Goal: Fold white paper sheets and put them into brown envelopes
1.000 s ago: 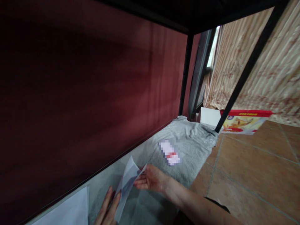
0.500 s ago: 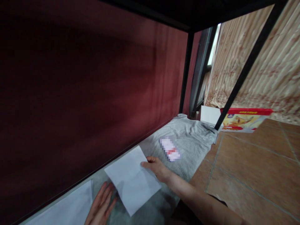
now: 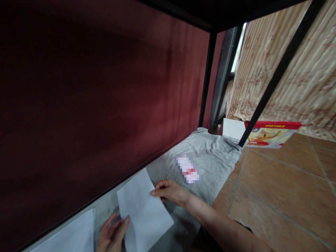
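A white sheet of paper [image 3: 144,210] is held up at a tilt over the grey cloth [image 3: 215,150]. My right hand [image 3: 169,192] pinches its right edge, thumb on the near face and fingers behind. At the left edge is my left hand [image 3: 112,232], its thumb lying over the paper and its fingers curled by the edge, partly hidden. More white paper [image 3: 68,234] lies flat at the lower left, beside my left hand. Beyond my right hand, a pixelated whitish rectangular item with a red band [image 3: 187,168] rests on the cloth.
A dark red panel [image 3: 118,105] rises along the left side. Black frame bars [image 3: 278,77] stand around the grey surface. To the right are brown floor tiles [image 3: 275,182], a red and yellow printed box [image 3: 273,134] and a striped curtain [image 3: 294,70].
The paper has shifted slightly left and down with my right hand and turned a little. My left hand has gone from lying flat beside the paper to bringing its thumb over the left edge.
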Demonstrator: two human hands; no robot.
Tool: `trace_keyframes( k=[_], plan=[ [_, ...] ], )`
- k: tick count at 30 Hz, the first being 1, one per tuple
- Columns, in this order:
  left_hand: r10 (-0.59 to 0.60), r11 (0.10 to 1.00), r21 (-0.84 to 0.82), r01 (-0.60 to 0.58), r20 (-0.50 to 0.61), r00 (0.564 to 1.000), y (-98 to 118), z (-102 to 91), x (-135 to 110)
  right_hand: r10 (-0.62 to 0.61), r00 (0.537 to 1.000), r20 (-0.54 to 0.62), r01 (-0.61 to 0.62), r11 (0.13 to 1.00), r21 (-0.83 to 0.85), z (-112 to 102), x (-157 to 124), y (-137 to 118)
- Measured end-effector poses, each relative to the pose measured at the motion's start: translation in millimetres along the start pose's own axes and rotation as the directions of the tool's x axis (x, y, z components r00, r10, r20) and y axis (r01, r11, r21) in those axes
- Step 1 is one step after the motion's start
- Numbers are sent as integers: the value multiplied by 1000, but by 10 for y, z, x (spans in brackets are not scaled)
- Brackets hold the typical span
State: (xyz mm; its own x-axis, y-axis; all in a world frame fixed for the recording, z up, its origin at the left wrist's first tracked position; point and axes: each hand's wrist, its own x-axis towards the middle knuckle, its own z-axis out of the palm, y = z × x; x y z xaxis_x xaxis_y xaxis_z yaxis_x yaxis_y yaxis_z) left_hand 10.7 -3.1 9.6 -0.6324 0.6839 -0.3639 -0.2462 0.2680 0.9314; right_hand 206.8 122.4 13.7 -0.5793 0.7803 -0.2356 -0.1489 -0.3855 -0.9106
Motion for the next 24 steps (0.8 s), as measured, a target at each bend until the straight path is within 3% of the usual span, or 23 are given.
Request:
trace_keyframes(
  k=[3,8,16,24],
  plan=[
    [-77,996,-35,79,44,996,1,95,-62,-69,997,-37,69,998,11,39,25,0],
    [-234,962,-137,238,45,971,100,203,-165,-74,997,-38,74,997,-11,36,2,0],
    [-186,969,-150,197,84,979,79,105,-161,-29,999,-27,24,984,-179,-30,-29,31],
    [-17,987,-161,22,32,999,137,5,-208,-14,999,-52,5,985,-170,42,11,135]
  ],
)
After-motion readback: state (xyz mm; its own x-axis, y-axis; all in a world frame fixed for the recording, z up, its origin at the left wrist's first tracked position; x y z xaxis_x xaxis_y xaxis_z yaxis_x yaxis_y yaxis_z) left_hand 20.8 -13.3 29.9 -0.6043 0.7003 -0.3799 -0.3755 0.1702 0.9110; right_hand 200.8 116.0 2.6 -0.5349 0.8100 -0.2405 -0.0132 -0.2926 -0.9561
